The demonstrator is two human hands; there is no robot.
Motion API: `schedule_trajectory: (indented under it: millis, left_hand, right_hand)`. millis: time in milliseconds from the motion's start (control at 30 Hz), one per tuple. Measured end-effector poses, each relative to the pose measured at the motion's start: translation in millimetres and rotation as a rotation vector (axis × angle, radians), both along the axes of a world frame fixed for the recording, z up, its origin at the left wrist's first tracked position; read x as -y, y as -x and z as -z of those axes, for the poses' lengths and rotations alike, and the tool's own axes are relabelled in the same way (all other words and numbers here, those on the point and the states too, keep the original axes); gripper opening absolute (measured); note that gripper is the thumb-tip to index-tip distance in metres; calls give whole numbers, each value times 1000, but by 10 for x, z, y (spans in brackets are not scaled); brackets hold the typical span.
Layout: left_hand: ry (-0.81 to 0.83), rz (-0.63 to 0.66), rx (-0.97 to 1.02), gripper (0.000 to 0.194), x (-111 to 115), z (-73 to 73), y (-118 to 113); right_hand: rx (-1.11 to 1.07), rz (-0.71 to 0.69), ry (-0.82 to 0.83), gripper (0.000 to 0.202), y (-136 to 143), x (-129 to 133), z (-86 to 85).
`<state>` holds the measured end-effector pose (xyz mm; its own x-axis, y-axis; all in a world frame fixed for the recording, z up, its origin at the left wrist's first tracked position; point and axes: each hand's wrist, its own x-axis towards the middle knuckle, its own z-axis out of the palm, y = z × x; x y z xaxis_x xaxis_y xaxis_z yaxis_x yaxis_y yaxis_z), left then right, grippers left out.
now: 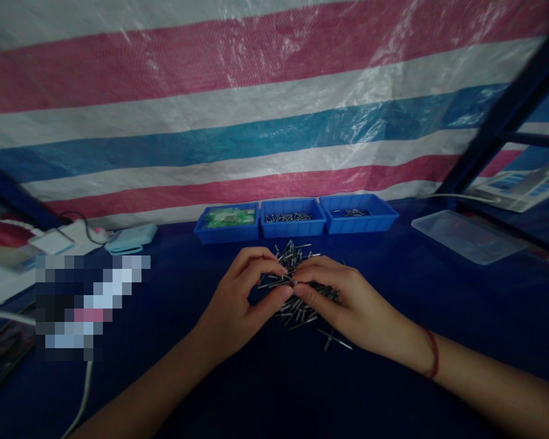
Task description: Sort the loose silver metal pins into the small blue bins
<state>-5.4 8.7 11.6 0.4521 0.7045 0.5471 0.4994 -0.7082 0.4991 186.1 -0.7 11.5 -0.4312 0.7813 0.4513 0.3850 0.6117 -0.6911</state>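
Observation:
A heap of blind rivets point(304, 311), thin silvery pins with thicker sleeves, lies on the dark blue tabletop under my hands. The fingertips of my right hand point(343, 289) pinch together on a small rivet point(294, 282) above the heap. Close by on the left, my left hand point(244, 299) is curved, its thumb and index finger apart with a gap between them. Its fingertips are right beside the pinched rivet; whether they touch it is unclear. A few loose rivets point(335, 339) lie at the near edge of the heap, below my right hand.
Three blue bins stand behind the heap: a left bin point(226, 235) with green-and-clear packets, a middle bin point(293, 228) and a right bin point(361, 224) with metal pins. A clear plastic lid point(466, 235) lies right. A light-blue case point(130, 238) and white cable point(85, 390) are left.

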Motion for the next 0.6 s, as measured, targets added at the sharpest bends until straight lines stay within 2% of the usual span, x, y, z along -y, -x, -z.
schedule_trajectory:
  millis: [200,600]
  left_hand:
    - [61,-17,94,9,13,20,-40]
    - [16,-24,128,8,35,42,-59]
  right_hand:
    - [-20,-18,30,14,16,9,-5]
    - [-7,-8,21,10,16,-22,41]
